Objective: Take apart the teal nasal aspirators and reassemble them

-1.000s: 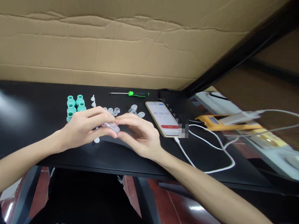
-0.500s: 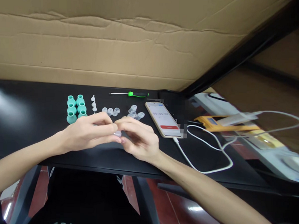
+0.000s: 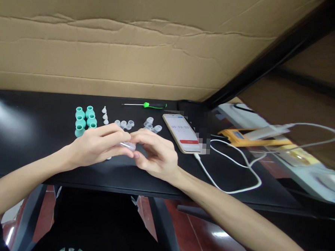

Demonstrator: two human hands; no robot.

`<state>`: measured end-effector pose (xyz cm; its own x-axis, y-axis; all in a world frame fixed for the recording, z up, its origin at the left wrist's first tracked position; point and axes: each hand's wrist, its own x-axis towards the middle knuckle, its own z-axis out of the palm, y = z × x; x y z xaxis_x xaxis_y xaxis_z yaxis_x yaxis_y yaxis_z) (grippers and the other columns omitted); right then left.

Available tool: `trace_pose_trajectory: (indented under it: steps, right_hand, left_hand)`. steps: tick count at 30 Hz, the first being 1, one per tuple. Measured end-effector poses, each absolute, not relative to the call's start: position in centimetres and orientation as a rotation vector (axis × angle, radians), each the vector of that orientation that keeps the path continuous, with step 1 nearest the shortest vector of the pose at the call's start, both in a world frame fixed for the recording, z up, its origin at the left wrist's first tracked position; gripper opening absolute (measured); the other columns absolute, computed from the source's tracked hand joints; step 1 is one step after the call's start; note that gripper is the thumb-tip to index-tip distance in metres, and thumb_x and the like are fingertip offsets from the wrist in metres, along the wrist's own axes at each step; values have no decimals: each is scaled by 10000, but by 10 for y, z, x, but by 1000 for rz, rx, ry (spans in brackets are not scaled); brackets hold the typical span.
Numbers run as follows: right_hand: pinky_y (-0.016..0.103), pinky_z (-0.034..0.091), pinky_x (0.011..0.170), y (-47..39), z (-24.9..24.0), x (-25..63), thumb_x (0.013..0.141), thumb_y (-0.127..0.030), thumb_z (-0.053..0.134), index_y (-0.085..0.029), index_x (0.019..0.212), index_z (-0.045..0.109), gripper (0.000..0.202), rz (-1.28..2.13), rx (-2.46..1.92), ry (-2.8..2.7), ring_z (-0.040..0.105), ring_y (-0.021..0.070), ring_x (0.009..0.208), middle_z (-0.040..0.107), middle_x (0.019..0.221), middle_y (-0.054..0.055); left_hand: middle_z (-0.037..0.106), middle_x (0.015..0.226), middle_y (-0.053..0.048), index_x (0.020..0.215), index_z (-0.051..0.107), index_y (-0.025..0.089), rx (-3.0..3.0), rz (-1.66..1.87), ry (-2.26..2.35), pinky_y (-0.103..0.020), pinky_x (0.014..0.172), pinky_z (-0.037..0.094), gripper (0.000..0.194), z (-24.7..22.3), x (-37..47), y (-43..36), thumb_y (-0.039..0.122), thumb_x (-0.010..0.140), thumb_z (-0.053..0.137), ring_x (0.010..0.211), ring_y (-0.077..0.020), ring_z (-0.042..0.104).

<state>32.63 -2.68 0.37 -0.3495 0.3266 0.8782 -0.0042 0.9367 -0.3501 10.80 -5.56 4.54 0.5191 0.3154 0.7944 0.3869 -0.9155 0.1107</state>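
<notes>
Above the black table, my left hand (image 3: pixel 100 143) pinches a small clear plastic tube-like piece (image 3: pixel 129 145), its fingers wrapped over most of it. My right hand (image 3: pixel 156 153) meets it from the other side, thumb and forefinger closed on the end of the same piece. A small white tip (image 3: pixel 109 158) peeks out under my left hand; what it belongs to is hidden. Just beyond my left hand stand several teal bulb-shaped pieces (image 3: pixel 80 121) in two columns. Beside them is a line of small white cone-topped pieces (image 3: pixel 105 116), partly covered by the hand.
Small clear plastic caps (image 3: pixel 123 124) and more clear cups (image 3: pixel 149 121) lie behind my hands. A green-and-black screwdriver (image 3: pixel 155 105) rests farther back. To the right are a phone (image 3: pixel 181 132), its white cable (image 3: pixel 234 191) and a yellow tool (image 3: pixel 237 138). Cardboard (image 3: pixel 131 63) walls the back.
The clear piece now shows more of its length between my hands, and it is tilted. A white tip has come into sight under my left hand. Both hands stay in nearly the same place.
</notes>
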Motion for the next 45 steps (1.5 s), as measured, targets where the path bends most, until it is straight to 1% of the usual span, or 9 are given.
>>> trace_pose_trajectory:
  steps: [7, 14, 19, 22, 26, 30, 35, 38, 45]
  right_hand:
    - [336, 615, 659, -32, 6, 327, 1036, -273, 676, -222, 1126, 721, 112, 295, -249, -1926, 713, 196, 729, 767, 890, 61]
    - [328, 596, 629, -34, 11, 330, 1017, -239, 679, -222, 1066, 698, 56, 259, -268, -2014, 682, 189, 696, 727, 842, 48]
    - [338, 620, 650, -30, 6, 327, 992, -264, 726, -234, 1220, 704, 231, 206, -210, -1911, 725, 201, 711, 761, 864, 47]
    - [338, 625, 632, -27, 3, 325, 960, -237, 751, -247, 1305, 693, 350, 165, -192, -1867, 740, 209, 707, 770, 861, 42]
    - [342, 624, 625, -27, 1, 326, 966, -245, 738, -245, 1276, 711, 312, 115, -200, -1860, 740, 208, 709, 782, 906, 63]
    - [339, 605, 618, -29, 3, 328, 966, -196, 725, -226, 1261, 717, 296, 68, -214, -1882, 727, 202, 710, 785, 926, 78]
    - [353, 593, 604, -33, 5, 328, 1011, -199, 688, -216, 1264, 736, 258, 5, -213, -1899, 704, 201, 681, 775, 879, 78]
    - [353, 597, 611, -33, 6, 327, 1040, -207, 665, -210, 1313, 744, 284, -32, -210, -1899, 712, 201, 693, 789, 896, 84]
    - [405, 648, 742, -22, 13, 335, 1049, -220, 661, -258, 1434, 711, 390, -181, -281, -2024, 792, 246, 886, 840, 1081, 99]
  left_hand:
    - [725, 921, -15, 1017, 673, 136, -2669, -1321, -609, -153, 739, 560, 195, 45, 108, -57, 320, 1040, 730, 757, -71, 681]
    - [754, 886, 30, 1045, 652, 177, -2696, -1297, -672, -137, 687, 552, 211, 44, 106, -59, 377, 1055, 720, 705, -55, 703]
    - [788, 910, 32, 1114, 649, 182, -2685, -1393, -725, -137, 746, 588, 277, 47, 107, -62, 421, 1024, 757, 762, -67, 756]
    - [792, 935, 29, 1139, 650, 193, -2680, -1407, -690, -134, 774, 605, 234, 49, 107, -63, 396, 1051, 725, 793, -69, 770]
    - [801, 1036, -16, 1118, 690, 175, -2690, -1397, -590, -150, 843, 636, 141, 48, 106, -61, 296, 1055, 726, 862, -82, 782]
    - [791, 1046, -31, 1053, 687, 156, -2629, -1353, -559, -124, 764, 614, 39, 45, 108, -59, 191, 1055, 705, 805, -64, 753]
    - [784, 998, -13, 1041, 701, 157, -2638, -1370, -557, -125, 786, 617, 155, 46, 110, -59, 309, 1068, 700, 804, -58, 746]
    - [786, 996, -18, 1046, 718, 153, -2656, -1358, -579, -125, 792, 613, 136, 47, 110, -59, 287, 1064, 710, 841, -64, 762]
    - [776, 992, -21, 1048, 717, 165, -2614, -1362, -587, -173, 797, 608, 163, 57, 100, -45, 323, 1034, 755, 849, -83, 747]
